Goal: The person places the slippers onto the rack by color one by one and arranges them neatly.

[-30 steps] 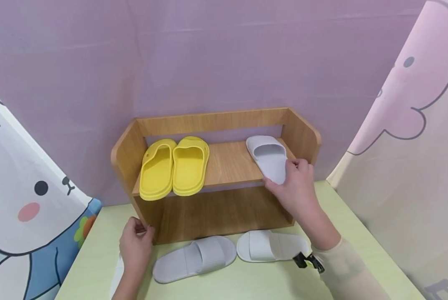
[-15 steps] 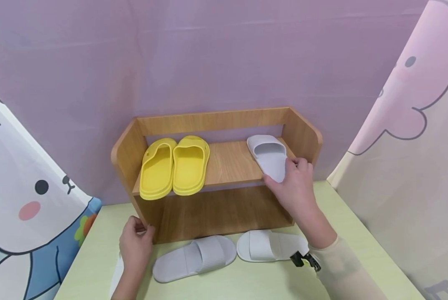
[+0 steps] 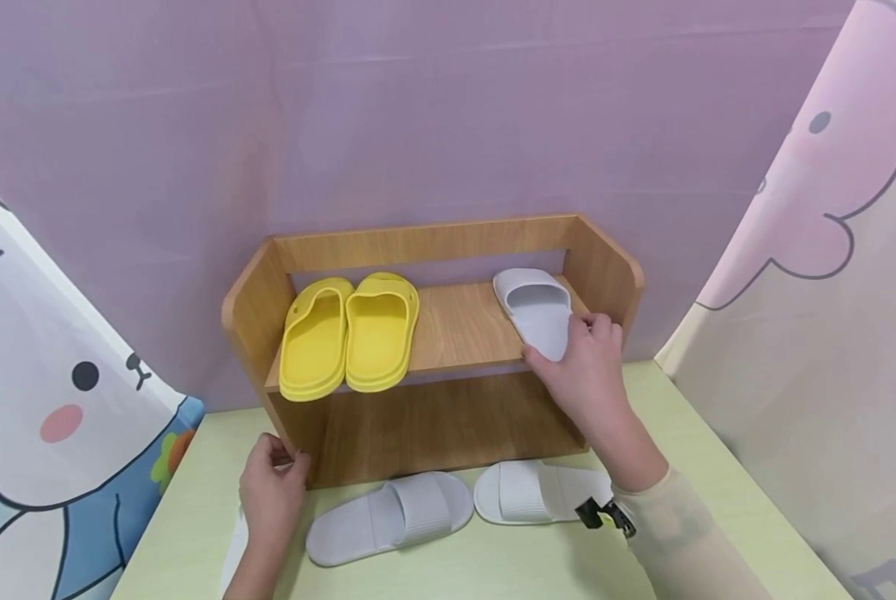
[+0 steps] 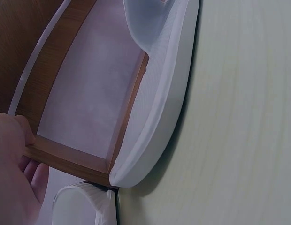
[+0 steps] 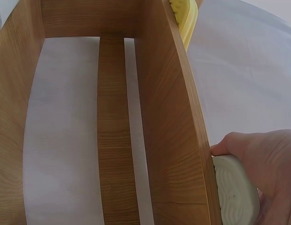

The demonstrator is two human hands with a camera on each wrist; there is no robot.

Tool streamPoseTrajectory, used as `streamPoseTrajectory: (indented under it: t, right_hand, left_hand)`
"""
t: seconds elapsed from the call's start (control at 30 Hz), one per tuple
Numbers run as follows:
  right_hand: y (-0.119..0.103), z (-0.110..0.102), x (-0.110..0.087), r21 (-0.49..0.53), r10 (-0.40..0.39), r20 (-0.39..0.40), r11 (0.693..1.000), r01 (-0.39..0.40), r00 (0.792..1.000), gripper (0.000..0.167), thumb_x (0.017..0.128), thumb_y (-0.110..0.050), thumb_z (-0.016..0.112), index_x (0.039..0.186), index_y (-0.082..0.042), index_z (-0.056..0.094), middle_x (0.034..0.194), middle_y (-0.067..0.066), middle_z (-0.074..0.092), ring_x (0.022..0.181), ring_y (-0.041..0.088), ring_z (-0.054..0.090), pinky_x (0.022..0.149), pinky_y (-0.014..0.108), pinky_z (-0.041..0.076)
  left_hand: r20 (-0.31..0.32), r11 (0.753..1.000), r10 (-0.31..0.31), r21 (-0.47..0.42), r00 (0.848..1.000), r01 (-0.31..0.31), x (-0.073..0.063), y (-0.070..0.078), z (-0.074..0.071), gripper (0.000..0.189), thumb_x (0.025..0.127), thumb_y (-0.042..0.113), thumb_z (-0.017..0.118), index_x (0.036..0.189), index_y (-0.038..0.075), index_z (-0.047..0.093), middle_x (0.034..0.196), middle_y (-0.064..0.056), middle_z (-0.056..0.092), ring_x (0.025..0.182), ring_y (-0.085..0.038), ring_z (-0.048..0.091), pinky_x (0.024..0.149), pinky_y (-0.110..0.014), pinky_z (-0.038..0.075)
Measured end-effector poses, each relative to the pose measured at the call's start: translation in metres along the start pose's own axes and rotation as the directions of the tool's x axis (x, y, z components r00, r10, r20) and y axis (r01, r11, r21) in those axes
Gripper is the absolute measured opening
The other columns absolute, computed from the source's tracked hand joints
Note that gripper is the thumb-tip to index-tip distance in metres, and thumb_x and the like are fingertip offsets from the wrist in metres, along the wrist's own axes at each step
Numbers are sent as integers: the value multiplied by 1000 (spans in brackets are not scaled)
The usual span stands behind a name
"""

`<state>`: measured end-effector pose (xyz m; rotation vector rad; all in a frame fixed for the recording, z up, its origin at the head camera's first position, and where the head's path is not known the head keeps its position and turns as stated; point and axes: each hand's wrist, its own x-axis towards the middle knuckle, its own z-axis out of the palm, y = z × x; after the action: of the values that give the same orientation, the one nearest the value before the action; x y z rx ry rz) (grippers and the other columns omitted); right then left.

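Observation:
My right hand (image 3: pixel 586 367) holds the heel end of a light grey slide slipper (image 3: pixel 533 312) on the right of the shoe rack's upper shelf, thumb at the shelf's front edge. In the right wrist view, the slipper's sole (image 5: pixel 234 192) overhangs that edge beside the thumb. My left hand (image 3: pixel 271 479) pinches the front edge of the left side panel of the wooden shoe rack (image 3: pixel 417 242), low down; the left wrist view shows thumb and fingers on either side of this panel (image 4: pixel 65 159). Two yellow clogs (image 3: pixel 346 333) stand side by side on the shelf's left.
A grey slide (image 3: pixel 387 517) and a whiter slide (image 3: pixel 541 492) lie crosswise on the pale table (image 3: pixel 432 575) before the rack. Another white item (image 3: pixel 235 550) is mostly hidden behind my left wrist. A purple cloth (image 3: pixel 417 108) hangs behind.
My right hand and the grey slide have shifted slightly back and left on the upper shelf. My left hand stays at the rack's side panel.

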<state>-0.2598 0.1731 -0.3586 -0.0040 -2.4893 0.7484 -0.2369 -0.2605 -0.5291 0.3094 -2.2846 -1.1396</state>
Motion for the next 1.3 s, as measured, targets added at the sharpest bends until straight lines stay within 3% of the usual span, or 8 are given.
streamPoseTrajectory:
  t: [0.4,0.63,0.8,1.03,1.3]
  right_hand:
    - [3,0,-3,9,-28,-50,1000,29,998,90,91,-51,88,144,16,58,142,35,51,135,51,42,108,63,42]
    - [7,-2,-7,96,-47,-112,994,58,993,85,93,-49,87,144,13,61,141,32,52,135,49,43,109,62,42]
    - [13,-4,-11,149,-82,-181,983,109,980,75,92,-40,91,141,11,65,137,28,55,130,46,46,104,59,44]
    - [25,-12,-16,264,-133,-291,941,213,947,42,94,-13,87,126,7,72,124,25,59,122,44,54,101,54,43]
    - [57,-21,-22,336,-167,-438,881,333,883,22,94,6,75,114,11,68,111,26,62,104,27,58,86,28,42]
  left_hand:
    - [-5,1000,8,1,1000,-8,0,1,0,16,94,3,75,100,7,61,103,-13,75,96,-32,76,68,-21,54]
    - [1,1000,3,6,1000,-3,0,2,0,15,95,4,75,101,7,61,104,-13,75,97,-33,76,68,-21,54]
    - [2,1000,-4,12,1000,4,0,2,0,15,95,4,75,101,7,61,104,-13,75,98,-33,76,69,-21,54]
    - [-4,1000,0,13,1000,1,0,0,1,16,95,5,76,100,8,61,102,-12,75,98,-32,76,68,-22,54]
    - [-13,1000,19,12,1000,-19,2,-6,2,16,93,3,76,99,8,61,101,-12,75,95,-31,75,67,-23,55]
